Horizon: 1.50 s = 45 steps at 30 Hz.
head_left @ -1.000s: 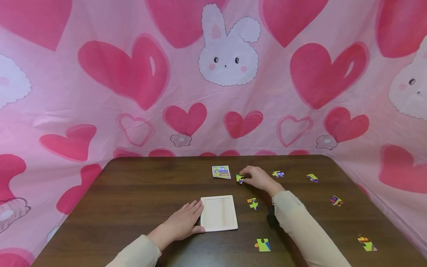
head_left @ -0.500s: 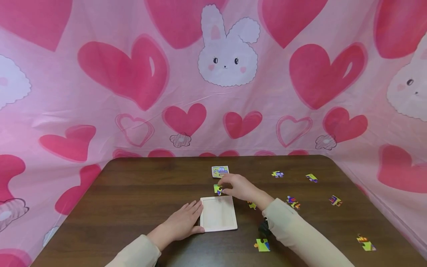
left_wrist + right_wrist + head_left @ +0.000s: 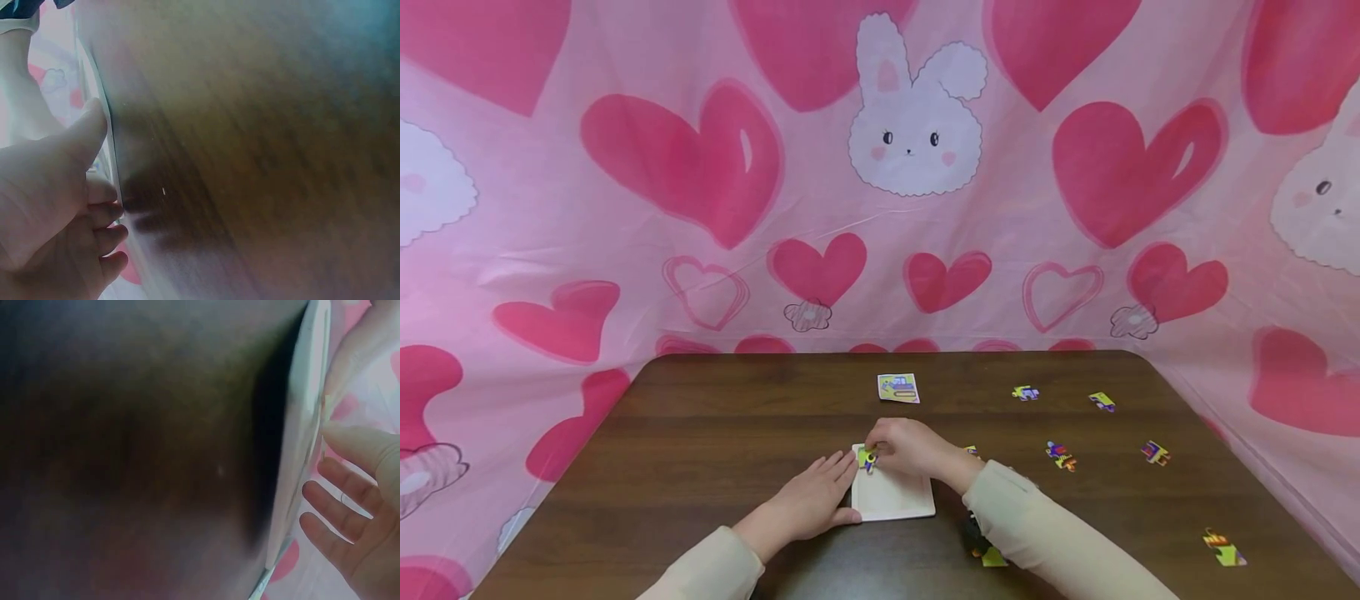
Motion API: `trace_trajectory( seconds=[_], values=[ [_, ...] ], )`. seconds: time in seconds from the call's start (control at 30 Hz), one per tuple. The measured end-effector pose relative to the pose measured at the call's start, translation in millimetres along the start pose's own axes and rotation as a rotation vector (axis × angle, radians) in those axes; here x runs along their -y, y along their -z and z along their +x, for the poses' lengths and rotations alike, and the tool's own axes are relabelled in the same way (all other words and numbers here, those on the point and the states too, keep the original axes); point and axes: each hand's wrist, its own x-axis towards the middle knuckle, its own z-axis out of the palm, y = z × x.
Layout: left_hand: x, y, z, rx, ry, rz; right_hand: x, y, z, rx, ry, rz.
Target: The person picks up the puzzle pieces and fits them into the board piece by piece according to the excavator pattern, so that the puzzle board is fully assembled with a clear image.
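A pale square wooden puzzle tray [image 3: 891, 497] lies on the table. My left hand [image 3: 812, 498] rests along its left edge, fingers straight and thumb by the lower corner; the left wrist view shows this hand [image 3: 56, 200] from the side. At the tray's upper left corner my right hand [image 3: 910, 447] pinches a green jigsaw piece [image 3: 867, 460] between thumb and index finger. In the right wrist view the tray [image 3: 300, 419] is seen edge-on, and the other fingers of the right hand [image 3: 356, 506] are spread. Whether the piece lies flat cannot be told.
Behind the tray lies a picture card [image 3: 898, 387] showing a vehicle. Loose jigsaw pieces are scattered to the right, among them one farther back [image 3: 1025, 392], a pair close together [image 3: 1060, 456] and one near the front [image 3: 1225, 547]. The right forearm partly covers another piece [image 3: 994, 557].
My right hand has carried the green piece left and nearer, from right of the picture card to the tray's upper left corner. My left hand has stayed in place.
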Motion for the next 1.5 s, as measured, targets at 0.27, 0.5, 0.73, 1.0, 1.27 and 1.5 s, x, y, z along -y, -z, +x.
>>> trace_trajectory(
  seconds=[0.27,0.5,0.73,1.0,1.27,1.5],
  values=[
    [0.8,-0.2,1.5,0.007,-0.001,0.012,0.2,-5.1,2.2,0.042,-0.028,-0.035],
    [1.6,0.4,2.8,0.013,-0.003,0.015,1.6,-3.5,2.8,0.034,-0.024,-0.049],
    [1.4,1.2,3.6,0.025,0.002,0.02,3.4,-1.6,2.7,0.04,-0.03,-0.037],
    [2.1,0.3,4.8,0.029,0.007,0.028,1.7,-2.4,2.8,0.05,-0.013,-0.04],
    [1.8,0.4,4.5,0.035,0.016,0.037,1.2,-1.1,1.9,0.053,-0.005,-0.027],
    [0.6,0.6,4.1,0.052,0.032,0.027,-4.8,10.8,-1.3,0.023,-0.018,0.02]
  ],
)
